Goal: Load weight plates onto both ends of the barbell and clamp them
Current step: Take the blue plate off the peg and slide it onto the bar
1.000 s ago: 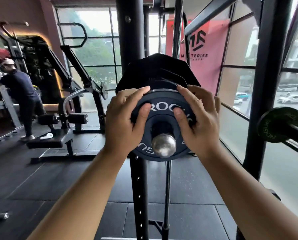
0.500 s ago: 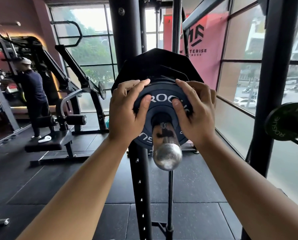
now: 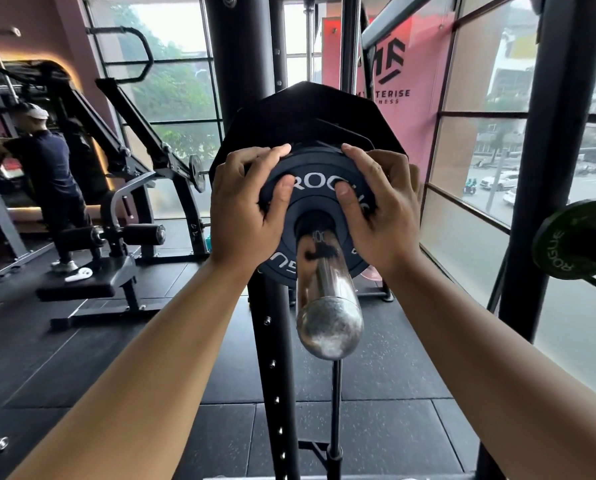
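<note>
We hold the small round plate [image 3: 315,183] with both hands. Our left hand [image 3: 244,213] grips its left edge, with the fingers curled over the rim and the thumb on the front. Our right hand [image 3: 384,213] grips the right edge the same way. The plate sits on the shiny bar [image 3: 327,299], right in front of a big black plate [image 3: 307,112]. We cannot tell if the two plates touch. A green plate [image 3: 563,247] sits far to our right.
</note>
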